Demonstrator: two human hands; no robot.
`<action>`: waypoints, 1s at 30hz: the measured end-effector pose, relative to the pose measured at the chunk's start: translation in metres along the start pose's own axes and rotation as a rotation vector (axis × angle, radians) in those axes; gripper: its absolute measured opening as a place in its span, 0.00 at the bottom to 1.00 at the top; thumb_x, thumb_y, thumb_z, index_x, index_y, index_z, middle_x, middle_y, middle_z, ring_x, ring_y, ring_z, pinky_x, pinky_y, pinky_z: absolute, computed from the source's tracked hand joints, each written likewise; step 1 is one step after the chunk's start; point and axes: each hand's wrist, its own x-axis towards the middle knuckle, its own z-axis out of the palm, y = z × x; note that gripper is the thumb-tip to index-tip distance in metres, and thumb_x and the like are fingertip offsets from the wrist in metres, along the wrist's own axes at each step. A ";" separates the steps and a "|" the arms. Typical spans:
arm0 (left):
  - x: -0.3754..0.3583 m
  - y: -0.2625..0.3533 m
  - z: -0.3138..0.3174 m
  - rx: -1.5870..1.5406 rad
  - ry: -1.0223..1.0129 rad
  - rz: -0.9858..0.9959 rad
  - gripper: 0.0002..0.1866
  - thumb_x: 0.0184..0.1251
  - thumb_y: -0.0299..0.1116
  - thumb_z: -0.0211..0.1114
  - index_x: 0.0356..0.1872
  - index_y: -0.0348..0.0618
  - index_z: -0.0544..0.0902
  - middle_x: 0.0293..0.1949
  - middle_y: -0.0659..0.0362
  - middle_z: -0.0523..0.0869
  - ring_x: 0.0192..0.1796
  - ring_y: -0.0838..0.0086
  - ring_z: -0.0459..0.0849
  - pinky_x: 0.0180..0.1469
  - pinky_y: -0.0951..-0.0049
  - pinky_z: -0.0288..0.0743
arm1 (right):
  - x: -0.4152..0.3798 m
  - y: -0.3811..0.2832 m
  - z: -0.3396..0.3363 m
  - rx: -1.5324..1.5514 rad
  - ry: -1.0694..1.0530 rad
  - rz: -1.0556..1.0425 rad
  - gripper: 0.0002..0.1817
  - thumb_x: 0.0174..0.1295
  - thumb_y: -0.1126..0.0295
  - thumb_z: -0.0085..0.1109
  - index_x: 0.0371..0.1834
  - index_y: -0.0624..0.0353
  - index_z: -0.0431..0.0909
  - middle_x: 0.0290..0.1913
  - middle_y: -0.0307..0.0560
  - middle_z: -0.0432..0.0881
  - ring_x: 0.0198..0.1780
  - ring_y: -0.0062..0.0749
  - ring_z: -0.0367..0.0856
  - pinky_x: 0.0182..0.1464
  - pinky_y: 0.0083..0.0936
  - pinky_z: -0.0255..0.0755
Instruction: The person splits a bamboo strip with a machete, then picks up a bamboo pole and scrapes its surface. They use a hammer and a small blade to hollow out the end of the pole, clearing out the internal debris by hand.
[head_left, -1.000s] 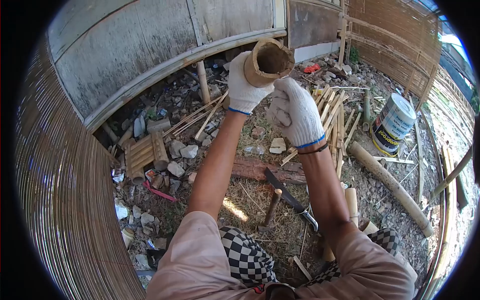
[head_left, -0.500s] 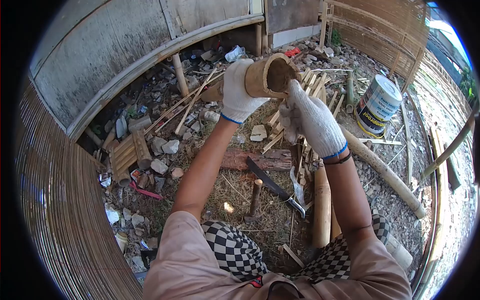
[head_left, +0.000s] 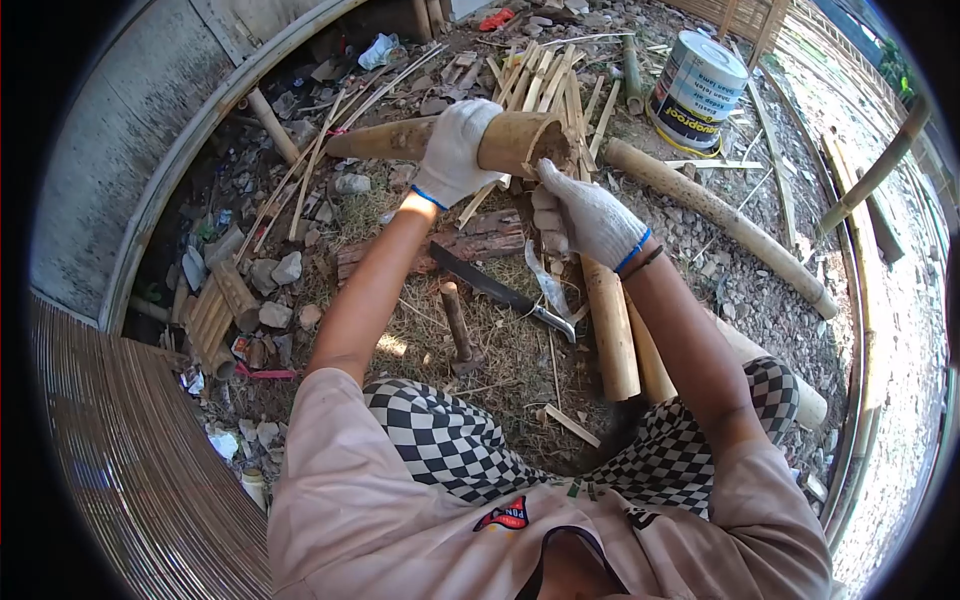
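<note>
My left hand [head_left: 455, 155], in a white knit glove with a blue cuff, is wrapped round a thick bamboo tube [head_left: 510, 140]. The tube lies sideways above the ground, its open, hollow end facing right. My right hand [head_left: 592, 215], gloved likewise, has curled fingers at that end, with the tip of one digit touching the rim. Whether it pinches anything small is hidden. Below lie a machete [head_left: 482, 277] with a dark blade and a short tool with a wooden handle [head_left: 455, 318]. A weathered reddish timber [head_left: 440, 246] lies behind the machete.
Split bamboo strips [head_left: 545, 80] are piled beyond my hands. Bamboo poles [head_left: 720, 222] and cut lengths [head_left: 607, 335] lie to the right. A labelled paint bucket [head_left: 697, 95] stands at the back right. Rubble [head_left: 275, 290] and a bamboo screen [head_left: 130, 450] are on the left.
The view has tilted downward and shifted, so the ground things appear higher up. The bamboo tube's open end has turned more sideways. Both hands stay at the tube.
</note>
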 end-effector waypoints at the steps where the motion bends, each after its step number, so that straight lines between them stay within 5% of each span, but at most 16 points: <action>1: -0.003 0.003 0.007 -0.056 -0.008 0.002 0.48 0.43 0.43 0.87 0.70 0.45 0.76 0.64 0.50 0.80 0.69 0.49 0.78 0.76 0.49 0.69 | -0.002 0.007 -0.006 0.132 -0.120 0.002 0.19 0.80 0.46 0.61 0.44 0.50 0.78 0.28 0.27 0.71 0.25 0.20 0.71 0.24 0.24 0.67; 5: -0.019 0.018 0.029 -0.043 -0.103 0.017 0.44 0.48 0.43 0.84 0.69 0.46 0.76 0.64 0.52 0.81 0.70 0.52 0.77 0.77 0.49 0.67 | -0.007 0.033 -0.031 0.289 -0.195 0.119 0.20 0.82 0.48 0.60 0.33 0.44 0.68 0.26 0.24 0.62 0.22 0.15 0.59 0.21 0.20 0.54; 9: -0.045 0.032 0.045 -0.041 -0.142 0.041 0.46 0.47 0.44 0.85 0.70 0.47 0.75 0.65 0.53 0.80 0.71 0.52 0.77 0.78 0.48 0.66 | -0.018 0.056 -0.048 0.200 -0.050 0.238 0.23 0.82 0.47 0.60 0.29 0.43 0.68 0.23 0.23 0.59 0.18 0.13 0.52 0.19 0.19 0.46; 20: -0.096 0.048 0.051 -0.038 -0.135 0.024 0.46 0.45 0.44 0.86 0.69 0.50 0.75 0.66 0.53 0.79 0.71 0.52 0.77 0.76 0.46 0.68 | -0.021 0.090 -0.062 0.082 -0.065 0.532 0.23 0.82 0.45 0.57 0.30 0.43 0.70 0.23 0.23 0.61 0.17 0.13 0.54 0.18 0.21 0.49; 24: -0.054 0.031 0.023 -0.097 -0.211 -0.007 0.44 0.43 0.44 0.87 0.65 0.50 0.77 0.64 0.51 0.80 0.70 0.51 0.78 0.74 0.47 0.71 | -0.023 0.069 -0.020 0.119 -0.078 0.260 0.24 0.83 0.43 0.55 0.29 0.43 0.70 0.23 0.24 0.61 0.19 0.15 0.59 0.20 0.22 0.57; 29: 0.000 0.007 -0.029 0.019 -0.004 -0.129 0.43 0.46 0.49 0.89 0.66 0.47 0.80 0.58 0.50 0.86 0.64 0.47 0.83 0.72 0.48 0.73 | -0.007 0.019 0.008 -0.412 -0.110 -0.337 0.27 0.84 0.45 0.53 0.53 0.62 0.83 0.35 0.36 0.85 0.31 0.19 0.82 0.36 0.20 0.77; 30: 0.006 0.009 -0.041 -0.016 0.026 -0.171 0.47 0.42 0.41 0.93 0.67 0.45 0.78 0.65 0.49 0.83 0.66 0.53 0.84 0.68 0.54 0.80 | -0.005 0.009 0.015 -0.399 -0.120 -0.366 0.27 0.85 0.45 0.52 0.53 0.61 0.83 0.36 0.37 0.86 0.32 0.19 0.83 0.37 0.20 0.78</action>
